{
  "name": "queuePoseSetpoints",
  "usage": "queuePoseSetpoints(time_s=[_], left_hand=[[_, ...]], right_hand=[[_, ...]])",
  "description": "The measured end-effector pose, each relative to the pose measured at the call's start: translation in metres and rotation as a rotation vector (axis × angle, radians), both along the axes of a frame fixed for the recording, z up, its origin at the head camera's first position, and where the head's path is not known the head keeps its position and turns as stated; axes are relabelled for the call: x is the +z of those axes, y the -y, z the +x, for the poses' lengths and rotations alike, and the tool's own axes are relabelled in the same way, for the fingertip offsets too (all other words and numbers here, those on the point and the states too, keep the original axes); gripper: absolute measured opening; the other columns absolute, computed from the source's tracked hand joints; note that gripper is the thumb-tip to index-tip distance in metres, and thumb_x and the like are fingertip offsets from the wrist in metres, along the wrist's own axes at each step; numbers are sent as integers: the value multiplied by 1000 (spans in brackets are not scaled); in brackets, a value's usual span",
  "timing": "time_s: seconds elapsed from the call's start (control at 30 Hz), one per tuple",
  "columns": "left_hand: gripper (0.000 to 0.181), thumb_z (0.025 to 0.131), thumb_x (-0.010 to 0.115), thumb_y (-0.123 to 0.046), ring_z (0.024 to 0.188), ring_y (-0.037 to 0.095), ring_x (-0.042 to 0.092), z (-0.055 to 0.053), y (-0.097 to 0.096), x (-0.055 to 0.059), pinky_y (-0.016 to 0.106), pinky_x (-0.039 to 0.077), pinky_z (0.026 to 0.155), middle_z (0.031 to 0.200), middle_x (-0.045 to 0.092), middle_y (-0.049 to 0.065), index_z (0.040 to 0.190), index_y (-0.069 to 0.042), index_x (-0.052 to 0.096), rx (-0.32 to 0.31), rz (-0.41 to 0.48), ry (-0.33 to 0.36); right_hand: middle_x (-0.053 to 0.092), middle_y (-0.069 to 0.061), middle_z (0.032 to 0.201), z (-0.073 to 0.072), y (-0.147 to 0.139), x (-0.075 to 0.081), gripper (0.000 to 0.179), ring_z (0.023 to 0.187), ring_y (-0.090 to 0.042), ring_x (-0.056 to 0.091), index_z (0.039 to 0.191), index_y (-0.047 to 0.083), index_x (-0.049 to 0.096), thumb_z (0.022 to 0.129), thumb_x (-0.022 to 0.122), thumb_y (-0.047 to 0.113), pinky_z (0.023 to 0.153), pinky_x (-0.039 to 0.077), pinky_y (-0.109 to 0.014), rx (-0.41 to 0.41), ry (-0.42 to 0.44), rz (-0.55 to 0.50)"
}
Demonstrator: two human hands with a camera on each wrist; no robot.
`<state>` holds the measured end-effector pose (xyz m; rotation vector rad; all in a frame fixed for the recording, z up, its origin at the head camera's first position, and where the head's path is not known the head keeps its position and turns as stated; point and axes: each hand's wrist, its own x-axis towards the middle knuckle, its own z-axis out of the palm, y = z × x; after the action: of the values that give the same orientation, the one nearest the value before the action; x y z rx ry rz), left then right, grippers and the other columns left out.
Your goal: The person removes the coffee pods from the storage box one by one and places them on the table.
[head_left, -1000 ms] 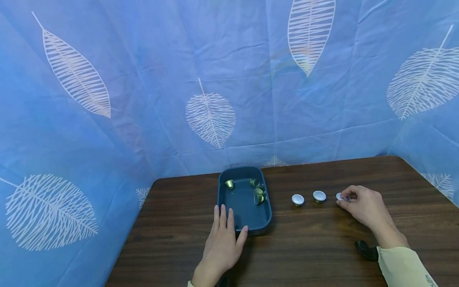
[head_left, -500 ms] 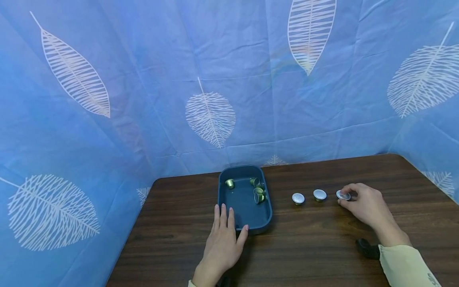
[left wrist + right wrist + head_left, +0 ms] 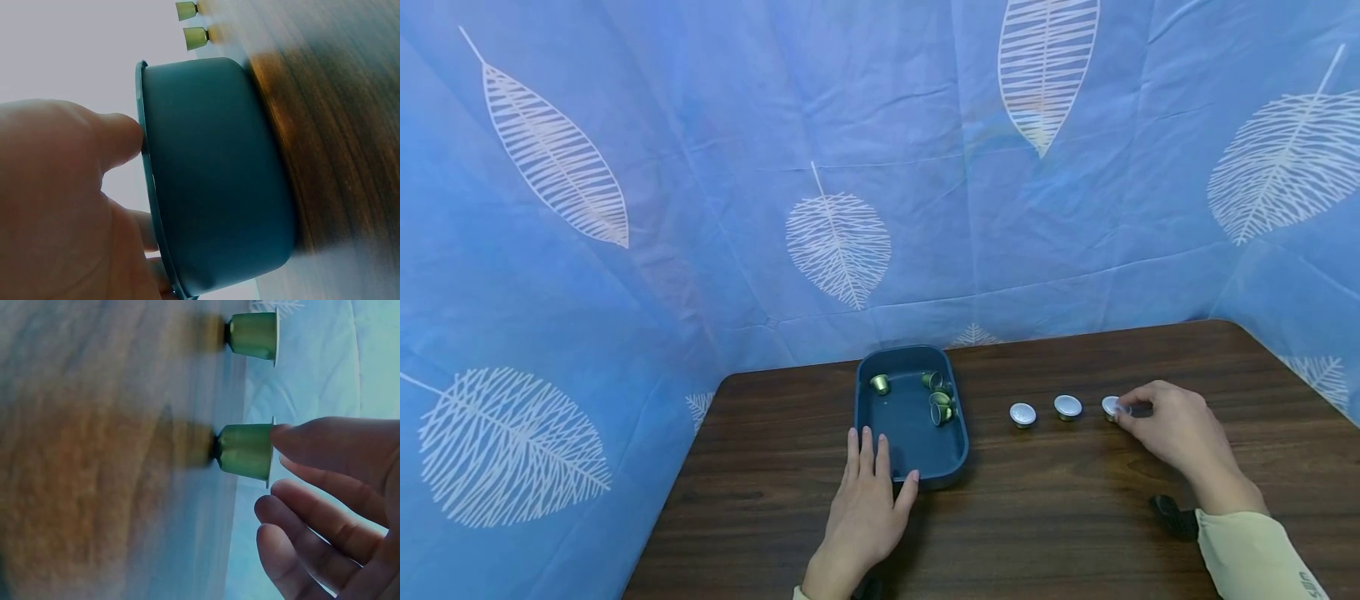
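Three green coffee capsules with white lids stand upright in a row on the table: a left one (image 3: 1022, 415), a middle one (image 3: 1067, 407) and a right one (image 3: 247, 450). At the right capsule's lid edge is my right hand (image 3: 1176, 425); the thumb tip meets the rim in the right wrist view, the other fingers loosely bent beside it. My left hand (image 3: 865, 517) rests with straight fingers at the near left rim of a dark blue tray (image 3: 925, 467), thumb on the rim in the left wrist view. Inside lie several green capsules (image 3: 880, 384), tipped over.
The dark wood table (image 3: 760, 467) ends at a blue cloth backdrop (image 3: 715, 208) with white leaf prints. A black strap piece (image 3: 1172, 517) sits at my right wrist, by the pale sleeve (image 3: 1255, 550).
The right capsule, tilted in my right fingers a second ago, now stands level on the table. My right fingers have slid to its right edge. The left hand stays in place.
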<state>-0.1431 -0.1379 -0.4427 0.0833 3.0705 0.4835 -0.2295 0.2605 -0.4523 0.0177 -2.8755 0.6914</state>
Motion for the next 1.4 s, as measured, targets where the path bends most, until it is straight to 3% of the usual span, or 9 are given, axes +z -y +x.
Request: queuePoseSetpoints(time_s=[0.2, 0.43, 0.57, 0.7, 0.87, 1.17, 1.4], left_hand=[[82, 95, 29, -68, 151, 32, -1, -2, 0, 2, 55, 26, 114, 163, 11, 14, 153, -9, 28, -2, -4, -3], [79, 96, 36, -63, 151, 33, 0, -2, 1, 4, 56, 26, 114, 163, 12, 14, 153, -8, 28, 0, 7, -7], [79, 96, 37, -64, 151, 33, 0, 0, 2, 3, 57, 27, 113, 163, 12, 14, 153, -8, 29, 9, -1, 2], [78, 96, 39, -63, 151, 34, 1, 3, 2, 0, 57, 28, 112, 162, 13, 14, 152, -8, 30, 12, 3, 16], [81, 95, 36, -66, 151, 34, 1, 5, 1, -4, 58, 29, 112, 162, 14, 14, 152, -8, 32, 18, 12, 23], [84, 94, 32, -69, 151, 33, 1, 3, 2, -4, 56, 27, 113, 162, 14, 14, 152, -8, 31, 21, 19, 19], [77, 96, 41, -61, 151, 34, 1, 1, 1, -2, 58, 28, 112, 162, 14, 14, 151, -8, 32, 30, 24, 11]], right_hand=[[62, -26, 111, -2, 1, -2, 19, 96, -46, 56, 96, 6, 75, 82, 73, 19, 71, 45, -57, 22, -38, -2], [60, -24, 119, -1, 4, 5, 27, 97, -45, 58, 103, 12, 73, 84, 72, 30, 60, 44, -51, 1, 8, 18], [61, -21, 120, 4, 11, 8, 27, 95, -42, 59, 105, 14, 72, 83, 72, 30, 56, 43, -46, 12, -21, 12], [62, -19, 121, 10, 23, 7, 29, 103, -43, 57, 108, 14, 71, 82, 74, 27, 65, 47, -55, 93, -51, 26], [61, -19, 124, 13, 38, 0, 35, 112, -43, 55, 113, 13, 70, 81, 77, 25, 76, 47, -60, 200, -18, 56], [63, -16, 121, 10, 43, -7, 33, 111, -39, 56, 112, 13, 70, 81, 77, 20, 76, 49, -56, 230, -27, 81], [63, -16, 122, 6, 43, -3, 32, 113, -40, 55, 112, 13, 70, 81, 77, 20, 78, 48, -57, 236, -33, 90]])
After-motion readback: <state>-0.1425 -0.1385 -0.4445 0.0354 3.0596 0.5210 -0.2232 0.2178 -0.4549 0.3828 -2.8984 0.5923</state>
